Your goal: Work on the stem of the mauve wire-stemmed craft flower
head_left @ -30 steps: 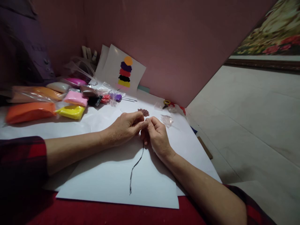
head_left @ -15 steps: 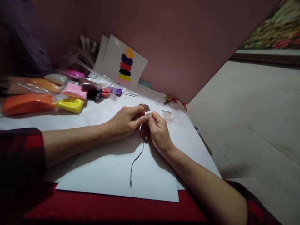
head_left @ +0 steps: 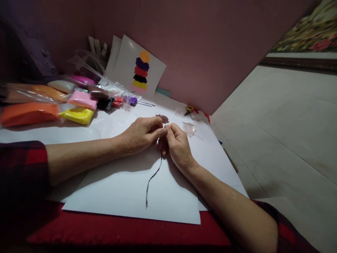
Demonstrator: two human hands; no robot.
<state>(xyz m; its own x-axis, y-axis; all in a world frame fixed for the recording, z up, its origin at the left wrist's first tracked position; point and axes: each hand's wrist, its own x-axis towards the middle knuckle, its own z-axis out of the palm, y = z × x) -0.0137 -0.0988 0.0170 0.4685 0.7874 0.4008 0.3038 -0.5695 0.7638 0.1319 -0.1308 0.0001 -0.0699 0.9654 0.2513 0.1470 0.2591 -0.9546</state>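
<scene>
My left hand (head_left: 143, 135) and my right hand (head_left: 178, 144) meet over a white sheet of paper (head_left: 110, 193), thumbs and fingertips touching in a pinch. Both are closed, and whatever sits between the fingertips is too small or hidden to make out. Just beyond the fingers lies a brown cluster of small petal-like pieces (head_left: 162, 118), partly covered by my left hand. A thin, wavy dark line (head_left: 149, 183) runs from below my hands down the sheet; I cannot tell whether it is drawn or laid on.
Several bags of coloured clay (head_left: 30, 114) lie at the left. A card with coloured blobs (head_left: 126, 63) leans against the wall. Yellow-handled scissors (head_left: 189, 109) and a clear plastic wrapper (head_left: 189, 129) lie at the back right. Thin rods (head_left: 146, 104) rest behind my left hand.
The whole view has shifted slightly, with things sitting a little higher in the picture. My hands keep the same pinched pose.
</scene>
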